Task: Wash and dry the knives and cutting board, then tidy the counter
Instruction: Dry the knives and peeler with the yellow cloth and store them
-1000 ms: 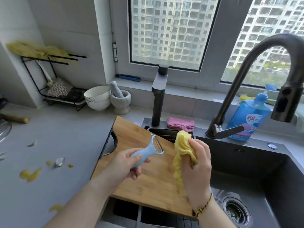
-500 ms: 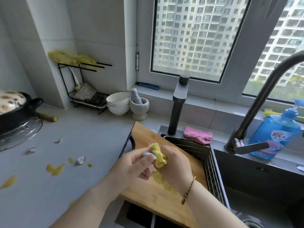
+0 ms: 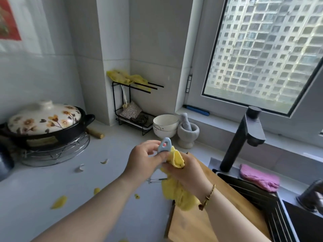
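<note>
Left grip pinching peeler, right grip bunching cloth (above board edge)

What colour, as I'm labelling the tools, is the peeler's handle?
Light blue; the head view shows the peeler best, its handle gripped by the left hand.

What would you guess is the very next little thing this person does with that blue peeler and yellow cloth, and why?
Probably slide the yellow cloth down over the metal blade. The left hand holds the blue peeler near its handle end, the right hand wraps the cloth around its middle, and the blade pokes out uncovered below.
</note>
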